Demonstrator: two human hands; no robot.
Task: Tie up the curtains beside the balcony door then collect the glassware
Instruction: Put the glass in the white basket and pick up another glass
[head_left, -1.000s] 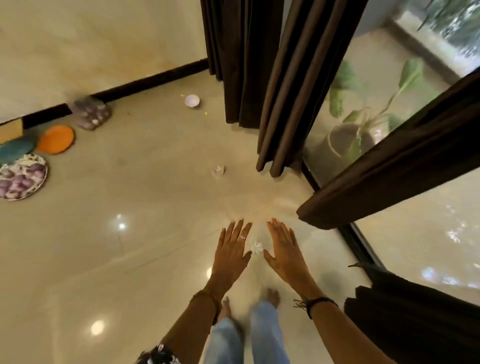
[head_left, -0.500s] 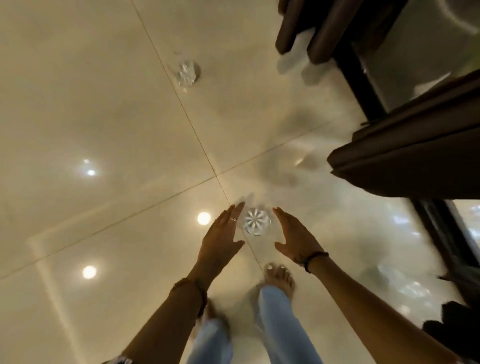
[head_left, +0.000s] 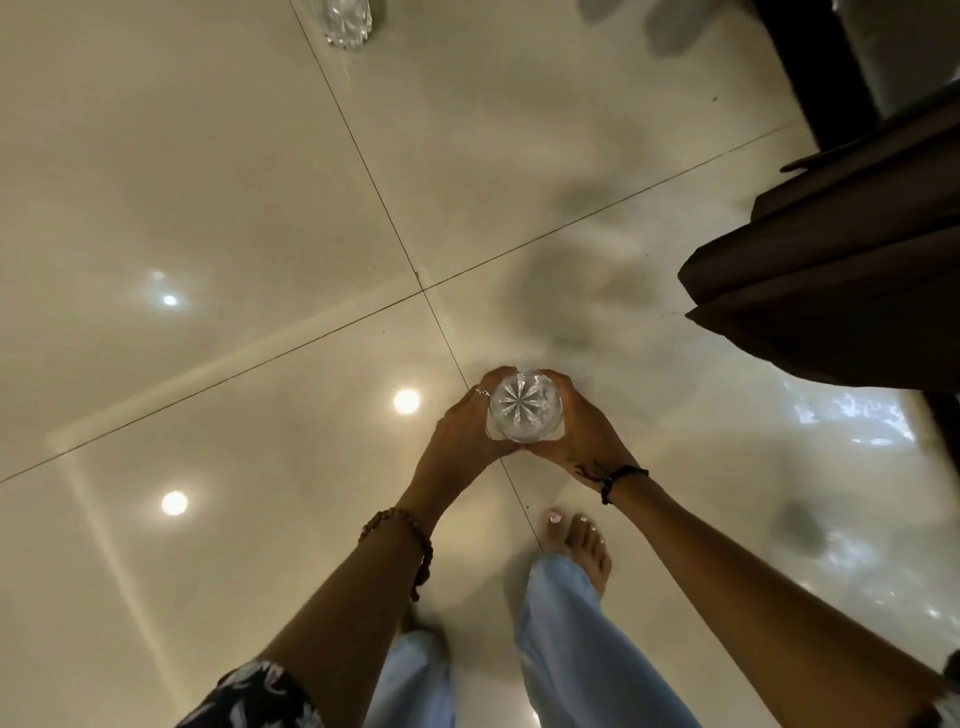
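- A cut-glass tumbler (head_left: 525, 414) is clasped from both sides just above the glossy tiled floor (head_left: 218, 197), in the near middle of the scene, over a tile joint.
- The left hand (head_left: 462, 431) is curled round the tumbler's left wall, and the right hand (head_left: 579, 428) is curled round its right wall; both sets of fingers are wrapped to the far side, so the glass is held between the two palms.
- Whether the base is resting on the floor or already lifted cannot be told from this view.
- A slip is judged the chief risk: the glass is smooth and the tiles are hard, so a loosened clasp during the lift would probably mean a break beside the bare foot (head_left: 579, 545) just near of it.
- A second glass (head_left: 347, 18) is seen at the far edge, well apart from the first; with both hands taken up by one tumbler, a regrip to one hand would be needed before it could be collected, and that change of hold is where a drop is thought most likely.
- The dark curtain (head_left: 831, 291) hangs at the right, near the held glass but apart from it; it could be brushed by the right arm on rising.
- The dark door frame (head_left: 810, 67) is seen at far right.
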